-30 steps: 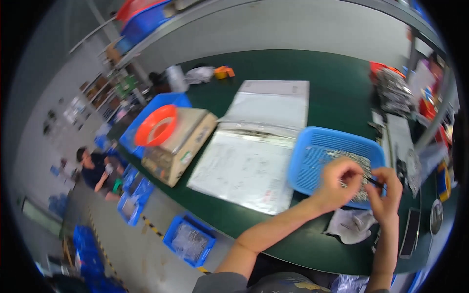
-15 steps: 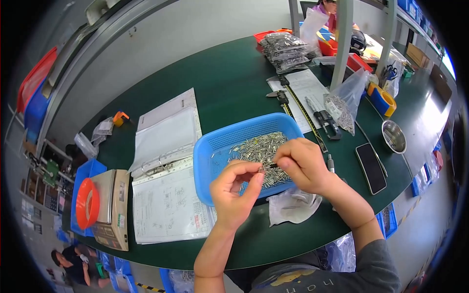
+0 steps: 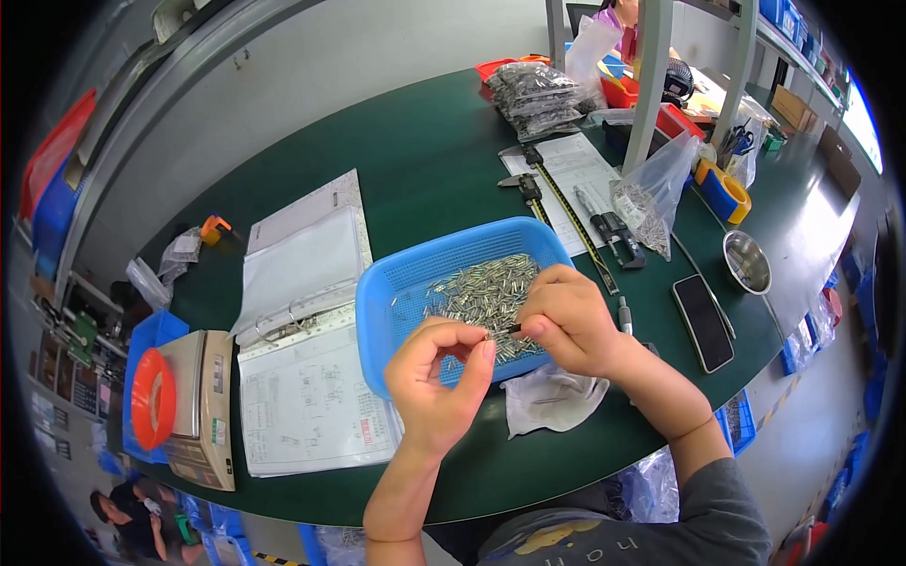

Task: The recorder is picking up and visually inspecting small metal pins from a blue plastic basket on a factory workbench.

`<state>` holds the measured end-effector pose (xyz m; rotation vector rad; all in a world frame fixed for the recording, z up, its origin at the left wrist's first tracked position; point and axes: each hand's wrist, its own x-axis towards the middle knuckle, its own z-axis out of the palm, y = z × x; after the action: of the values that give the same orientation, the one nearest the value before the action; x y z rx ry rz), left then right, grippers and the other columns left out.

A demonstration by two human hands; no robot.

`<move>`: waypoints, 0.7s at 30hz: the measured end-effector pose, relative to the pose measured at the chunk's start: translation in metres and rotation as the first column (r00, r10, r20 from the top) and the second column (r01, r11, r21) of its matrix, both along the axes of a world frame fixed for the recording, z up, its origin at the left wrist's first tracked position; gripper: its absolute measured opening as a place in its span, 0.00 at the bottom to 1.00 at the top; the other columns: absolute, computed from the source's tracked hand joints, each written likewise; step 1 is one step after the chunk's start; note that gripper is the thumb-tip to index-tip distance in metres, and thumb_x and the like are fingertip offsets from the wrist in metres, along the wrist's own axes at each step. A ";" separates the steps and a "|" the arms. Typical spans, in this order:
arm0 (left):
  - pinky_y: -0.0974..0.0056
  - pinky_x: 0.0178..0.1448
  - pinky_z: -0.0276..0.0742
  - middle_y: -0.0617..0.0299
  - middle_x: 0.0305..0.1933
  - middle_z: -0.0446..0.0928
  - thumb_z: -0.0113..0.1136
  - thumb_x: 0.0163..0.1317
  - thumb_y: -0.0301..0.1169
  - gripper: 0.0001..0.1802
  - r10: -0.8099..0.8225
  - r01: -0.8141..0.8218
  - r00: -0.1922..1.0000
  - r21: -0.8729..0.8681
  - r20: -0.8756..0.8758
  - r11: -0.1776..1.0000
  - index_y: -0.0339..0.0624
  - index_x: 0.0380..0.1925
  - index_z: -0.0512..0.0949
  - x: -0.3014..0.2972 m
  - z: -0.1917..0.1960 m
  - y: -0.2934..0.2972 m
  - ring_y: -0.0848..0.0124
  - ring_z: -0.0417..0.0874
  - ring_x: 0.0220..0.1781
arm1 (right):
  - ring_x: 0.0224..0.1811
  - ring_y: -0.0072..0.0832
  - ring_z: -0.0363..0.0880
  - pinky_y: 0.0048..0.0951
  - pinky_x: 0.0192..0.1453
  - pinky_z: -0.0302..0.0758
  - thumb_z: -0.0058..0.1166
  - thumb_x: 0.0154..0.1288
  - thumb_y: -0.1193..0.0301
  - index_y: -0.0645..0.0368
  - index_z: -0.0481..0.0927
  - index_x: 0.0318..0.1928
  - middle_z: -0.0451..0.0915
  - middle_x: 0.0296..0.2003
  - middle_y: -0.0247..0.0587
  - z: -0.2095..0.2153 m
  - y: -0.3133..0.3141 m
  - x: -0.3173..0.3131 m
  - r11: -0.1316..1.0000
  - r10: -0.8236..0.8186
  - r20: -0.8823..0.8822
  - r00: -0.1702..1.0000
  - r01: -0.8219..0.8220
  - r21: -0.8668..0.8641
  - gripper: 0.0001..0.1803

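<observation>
Hands pinch one small dark pin (image 3: 514,329) together, left hand (image 3: 436,377) and right hand (image 3: 566,321), over blue basket (image 3: 377,302).

Blue basket (image 3: 406,283), silver pins (image 3: 481,294), green table (image 3: 415,160)

Setting: a factory assembly or inspection workshop. A dark green workbench (image 3: 396,151) was seen. At centre, a blue plastic basket (image 3: 415,283) was filled with small metal pins (image 3: 481,292). At 9 o'clock, an open ring binder (image 3: 302,283) with technical drawings was laid beside a weighing scale (image 3: 203,406). At 1 o'clock, calipers (image 3: 566,203) and bagged parts (image 3: 538,94) were placed. Blue storage bins (image 3: 783,14) were shelved at 2 o'clock, and more (image 3: 222,524) were kept at 7 o'clock on the floor.
</observation>
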<state>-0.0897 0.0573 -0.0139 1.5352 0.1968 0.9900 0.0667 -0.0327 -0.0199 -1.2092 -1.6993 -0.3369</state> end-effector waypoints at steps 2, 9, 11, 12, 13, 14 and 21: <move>0.75 0.33 0.70 0.59 0.30 0.75 0.60 0.48 0.18 0.06 0.006 -0.006 1.000 0.022 -0.003 1.000 0.32 0.28 0.76 0.001 0.000 -0.001 0.78 0.74 0.28 | 0.21 0.30 0.70 0.28 0.32 0.67 0.56 0.54 0.70 0.56 0.75 0.28 0.74 0.21 0.32 0.001 -0.003 -0.007 1.000 -0.026 -0.043 0.999 0.025 -0.017 0.05; 0.75 0.32 0.70 0.60 0.29 0.75 0.60 0.48 0.18 0.05 0.023 -0.023 1.000 0.035 0.010 0.999 0.32 0.27 0.76 0.000 -0.001 0.001 0.78 0.74 0.27 | 0.23 0.32 0.71 0.30 0.35 0.67 0.56 0.53 0.70 0.56 0.75 0.26 0.75 0.21 0.32 0.003 -0.002 -0.010 0.997 -0.035 -0.140 0.990 0.025 -0.070 0.05; 0.75 0.32 0.70 0.60 0.29 0.75 0.60 0.48 0.18 0.05 0.025 -0.026 1.000 0.036 0.008 0.999 0.32 0.27 0.76 0.000 0.001 0.000 0.78 0.73 0.27 | 0.23 0.32 0.72 0.30 0.36 0.67 0.56 0.52 0.70 0.57 0.75 0.26 0.75 0.21 0.32 0.005 -0.004 -0.012 0.997 -0.061 -0.185 0.981 0.052 -0.055 0.05; 0.75 0.32 0.70 0.60 0.29 0.75 0.60 0.48 0.18 0.05 0.024 -0.025 1.000 0.042 0.008 0.999 0.32 0.27 0.76 0.001 0.000 0.001 0.78 0.73 0.27 | 0.23 0.32 0.72 0.30 0.36 0.67 0.56 0.53 0.70 0.57 0.75 0.27 0.75 0.21 0.32 0.005 -0.004 -0.011 0.998 -0.046 -0.184 0.982 0.035 -0.061 0.05; 0.75 0.32 0.70 0.60 0.29 0.75 0.60 0.48 0.18 0.05 0.023 -0.024 1.000 0.049 0.008 0.999 0.32 0.27 0.76 0.001 0.000 0.002 0.78 0.73 0.27 | 0.23 0.32 0.72 0.29 0.36 0.67 0.56 0.53 0.70 0.57 0.75 0.27 0.75 0.21 0.32 0.005 -0.004 -0.010 0.998 -0.031 -0.183 0.983 0.019 -0.066 0.05; 0.75 0.32 0.70 0.60 0.29 0.75 0.60 0.48 0.18 0.05 0.024 -0.025 1.000 0.048 0.008 0.999 0.32 0.27 0.76 0.001 -0.001 0.002 0.78 0.73 0.27 | 0.23 0.32 0.72 0.29 0.36 0.67 0.56 0.53 0.70 0.57 0.75 0.27 0.75 0.21 0.32 0.003 -0.002 -0.009 0.998 -0.031 -0.182 0.983 0.019 -0.067 0.05; 0.75 0.32 0.70 0.60 0.29 0.75 0.60 0.48 0.18 0.05 0.012 -0.012 1.000 0.031 -0.004 0.999 0.32 0.27 0.75 0.000 -0.003 0.007 0.78 0.73 0.28 | 0.23 0.32 0.72 0.31 0.37 0.67 0.50 0.58 0.71 0.56 0.74 0.25 0.76 0.22 0.33 0.004 -0.002 -0.012 0.979 -0.061 -0.244 0.968 0.010 -0.204 0.06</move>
<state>-0.0894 0.0639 -0.0174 1.5662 0.1944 1.0034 0.0549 -0.0345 -0.0163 -1.3698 -1.5197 -0.0302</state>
